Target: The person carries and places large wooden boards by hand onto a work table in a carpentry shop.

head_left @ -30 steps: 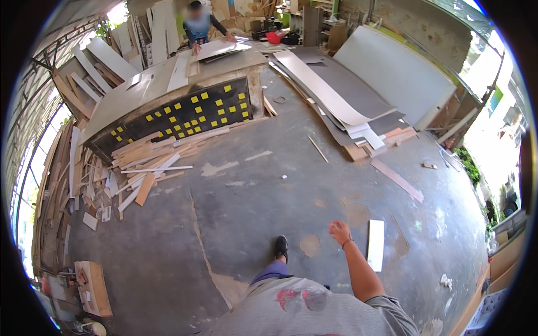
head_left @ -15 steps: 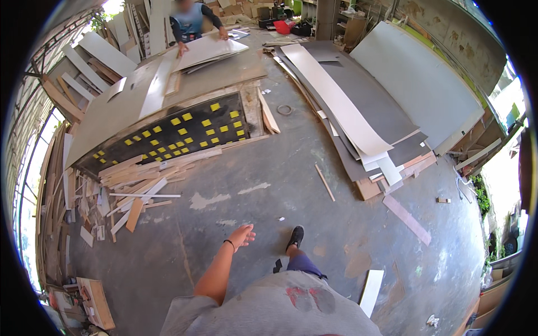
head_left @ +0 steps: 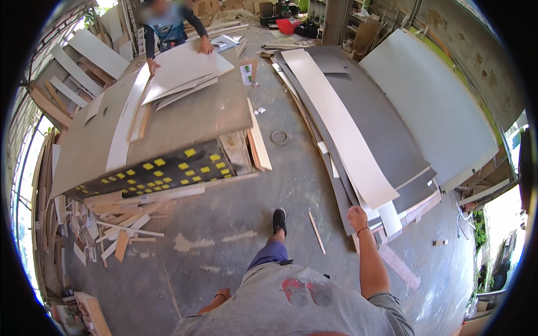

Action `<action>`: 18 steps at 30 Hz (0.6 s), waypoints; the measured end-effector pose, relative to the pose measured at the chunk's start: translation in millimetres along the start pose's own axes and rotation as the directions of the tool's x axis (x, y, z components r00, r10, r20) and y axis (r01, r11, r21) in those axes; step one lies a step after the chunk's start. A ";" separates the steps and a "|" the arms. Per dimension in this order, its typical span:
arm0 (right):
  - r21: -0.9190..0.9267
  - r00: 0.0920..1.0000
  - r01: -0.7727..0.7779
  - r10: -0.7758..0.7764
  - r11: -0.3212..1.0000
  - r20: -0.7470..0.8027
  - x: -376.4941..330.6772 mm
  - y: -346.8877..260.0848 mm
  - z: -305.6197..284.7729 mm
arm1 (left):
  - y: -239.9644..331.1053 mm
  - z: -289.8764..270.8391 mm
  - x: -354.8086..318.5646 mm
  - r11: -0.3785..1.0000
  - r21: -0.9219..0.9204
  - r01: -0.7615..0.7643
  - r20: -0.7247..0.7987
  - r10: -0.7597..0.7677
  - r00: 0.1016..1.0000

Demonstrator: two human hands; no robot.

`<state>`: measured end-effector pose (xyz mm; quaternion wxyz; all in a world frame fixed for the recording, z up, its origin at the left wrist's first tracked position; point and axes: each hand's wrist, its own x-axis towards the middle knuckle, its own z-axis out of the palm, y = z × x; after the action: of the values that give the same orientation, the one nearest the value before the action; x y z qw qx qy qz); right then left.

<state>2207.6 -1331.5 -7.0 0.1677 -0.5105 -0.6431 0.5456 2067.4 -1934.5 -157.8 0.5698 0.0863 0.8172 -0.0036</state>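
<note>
Grey concrete floor (head_left: 196, 280) fills the foreground, with a red tub (head_left: 284, 26) far back, its contents too small to tell. Near the right hand (head_left: 357, 218), a long cream panel (head_left: 341, 129) lies atop dark grey sheets (head_left: 376, 112) stacked on the floor: narrow, smooth, slightly bowed at its near end. That hand's fingers are loosely curled, close together; whether they touch or hold anything, I cannot tell. Grey shirt (head_left: 263, 305) cloth partly hides the left hand (head_left: 225, 292), so its fingers cannot be read. Across the bench (head_left: 202, 120), a co-worker (head_left: 175, 25) has both hands on pale boards (head_left: 182, 67).
</note>
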 end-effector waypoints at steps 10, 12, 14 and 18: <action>-0.607 0.667 0.733 -0.151 0.307 0.730 144.3 87.3 31.1 | 287.9 -256.7 80.8 0.653 -0.725 -0.218 -0.178 0.129 0.976; -0.688 0.765 0.501 0.103 0.525 0.636 141.9 92.0 10.9 | 327.6 -292.9 94.7 0.556 -0.831 -0.022 -0.020 0.011 1.000; -0.757 0.780 0.037 0.455 0.653 0.430 178.2 83.3 10.3 | 344.7 -305.6 115.4 0.549 -0.835 0.041 0.021 -0.042 0.999; -0.793 0.731 -0.074 0.574 0.604 0.369 306.6 42.7 16.2 | 366.5 -310.0 157.5 0.896 -0.438 0.066 -0.014 -0.080 0.997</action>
<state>2085.7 -1087.7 -154.6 -0.3698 -0.4497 -0.7123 0.3920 1779.2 -1519.6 -162.0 0.5609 -0.0744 0.8089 0.1600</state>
